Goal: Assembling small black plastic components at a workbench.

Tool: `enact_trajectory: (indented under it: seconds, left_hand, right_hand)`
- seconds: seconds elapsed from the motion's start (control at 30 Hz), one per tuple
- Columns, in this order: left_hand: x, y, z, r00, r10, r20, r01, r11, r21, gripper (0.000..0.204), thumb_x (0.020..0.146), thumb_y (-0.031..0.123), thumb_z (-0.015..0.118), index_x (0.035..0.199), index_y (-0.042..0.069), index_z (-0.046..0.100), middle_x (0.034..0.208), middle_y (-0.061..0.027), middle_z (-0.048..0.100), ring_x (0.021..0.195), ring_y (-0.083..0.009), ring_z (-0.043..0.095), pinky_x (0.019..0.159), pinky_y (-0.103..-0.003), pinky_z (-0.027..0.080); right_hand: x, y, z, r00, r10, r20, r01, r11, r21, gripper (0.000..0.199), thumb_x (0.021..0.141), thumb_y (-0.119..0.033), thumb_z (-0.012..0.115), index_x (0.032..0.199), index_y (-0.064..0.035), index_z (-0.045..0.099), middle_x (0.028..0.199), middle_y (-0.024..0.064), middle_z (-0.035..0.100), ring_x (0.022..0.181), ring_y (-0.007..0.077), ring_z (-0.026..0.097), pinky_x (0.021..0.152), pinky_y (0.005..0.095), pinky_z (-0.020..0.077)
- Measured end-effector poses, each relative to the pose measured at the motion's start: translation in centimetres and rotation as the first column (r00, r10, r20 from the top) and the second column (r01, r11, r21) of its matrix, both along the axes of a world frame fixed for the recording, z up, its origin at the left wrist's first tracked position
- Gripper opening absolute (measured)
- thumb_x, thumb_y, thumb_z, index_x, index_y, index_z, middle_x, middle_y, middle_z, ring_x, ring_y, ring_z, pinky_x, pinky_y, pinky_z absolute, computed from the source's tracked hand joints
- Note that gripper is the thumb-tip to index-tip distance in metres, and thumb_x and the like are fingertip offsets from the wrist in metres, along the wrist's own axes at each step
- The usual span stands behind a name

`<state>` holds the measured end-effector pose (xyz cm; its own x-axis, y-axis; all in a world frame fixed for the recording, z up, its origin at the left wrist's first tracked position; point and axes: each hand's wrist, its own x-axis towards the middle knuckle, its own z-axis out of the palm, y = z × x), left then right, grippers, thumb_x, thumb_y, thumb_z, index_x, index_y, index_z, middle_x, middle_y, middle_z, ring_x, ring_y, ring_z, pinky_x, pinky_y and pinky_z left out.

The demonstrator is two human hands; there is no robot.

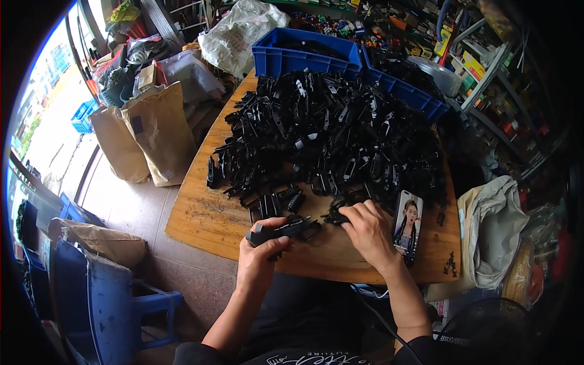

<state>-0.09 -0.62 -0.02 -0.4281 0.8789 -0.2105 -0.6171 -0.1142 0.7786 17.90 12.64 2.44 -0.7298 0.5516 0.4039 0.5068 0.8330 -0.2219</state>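
Two bare hands work at the near side of the wooden bench (204, 210). The left hand (258, 255) has its fingers wrapped around one end of a black part (292, 229), held in front of a heap of similar parts (292, 121). The right hand (370, 234) has its fingers bent over small black pieces (333, 215); whether they pinch one, I cannot tell. Since only one end is gripped, a push on the free end could probably twist the part loose. A sideways sweep of the right wrist might knock the phone (407, 228) just beside it. The part's long axis runs roughly left to right, blocky end left, slimmer end pointing toward the right hand.
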Motion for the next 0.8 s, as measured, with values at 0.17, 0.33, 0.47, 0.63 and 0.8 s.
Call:
enact_trajectory:
  seconds: [0.17, 0.33, 0.47, 0.63, 0.8]
  left_hand:
    - [0.0, 0.2, -0.1, 1.0, -0.002, -0.004, 0.002, 1.0, 0.021, 0.035, 0.074, -0.002, 0.059, 0.108, -0.003, 0.054, 0.089, -0.0112, 0.062, 0.075, -0.0178, 0.062, 0.068, -0.028, 0.052]
    - [0.7, 0.5, 0.0, 0.994, 0.034, -0.105, -0.035, 0.999, -0.002, 0.037, 0.072, -0.003, 0.059, 0.109, -0.004, 0.054, 0.086, -0.0124, 0.063, 0.072, -0.0187, 0.062, 0.069, -0.028, 0.051]
    - [1.8, 0.6, 0.1, 0.988, -0.016, -0.154, 0.012, 1.0, -0.025, 0.039, 0.07, -0.003, 0.059, 0.109, -0.004, 0.056, 0.087, -0.0143, 0.065, 0.075, -0.0185, 0.063, 0.072, -0.027, 0.049]
    - [3.0, 1.0, 0.9, 0.984, -0.105, -0.142, 0.097, 0.993, -0.061, 0.038, 0.07, -0.002, 0.06, 0.108, -0.001, 0.058, 0.087, -0.0099, 0.065, 0.076, -0.0151, 0.062, 0.071, -0.024, 0.047]
    - [2.1, 0.7, 0.2, 0.981, -0.038, -0.191, 0.026, 0.997, -0.066, 0.036, 0.074, 0.001, 0.063, 0.11, 0.003, 0.059, 0.09, -0.0038, 0.065, 0.078, -0.0086, 0.058, 0.068, -0.021, 0.044]
  right_hand:
    - [0.5, 0.1, 0.3, 0.99, 0.037, -0.139, -0.045, 0.998, -0.05, 0.024, 0.07, -0.003, 0.069, 0.094, -0.0033, 0.064, 0.078, 0.0068, 0.06, 0.074, 0.0234, 0.054, 0.068, 0.0323, 0.0454]
    - [0.8, -1.3, 2.1, 0.966, -0.055, -0.251, -0.058, 0.906, -0.42, 0.025, 0.076, 0.0, 0.067, 0.1, -0.0012, 0.062, 0.074, 0.0035, 0.057, 0.065, 0.0134, 0.055, 0.062, 0.0266, 0.0461]
    - [1.1, -2.7, 1.7, 0.852, -0.128, -0.508, -0.342, 0.599, -0.724, 0.023, 0.086, -0.004, 0.06, 0.108, -0.0007, 0.055, 0.078, 0.0016, 0.056, 0.067, 0.0081, 0.058, 0.062, 0.0196, 0.0477]
    - [0.4, -3.3, 1.2, 0.851, -0.149, -0.504, -0.271, 0.698, -0.663, 0.016, 0.085, -0.001, 0.059, 0.101, -0.0003, 0.057, 0.079, 0.0038, 0.058, 0.067, 0.0112, 0.059, 0.064, 0.0222, 0.0485]
    - [1.2, -2.8, 0.7, 0.957, -0.079, -0.278, 0.001, 0.963, -0.27, 0.018, 0.078, 0.001, 0.063, 0.096, 0.0006, 0.059, 0.083, 0.0082, 0.058, 0.066, 0.0177, 0.059, 0.059, 0.0249, 0.0472]
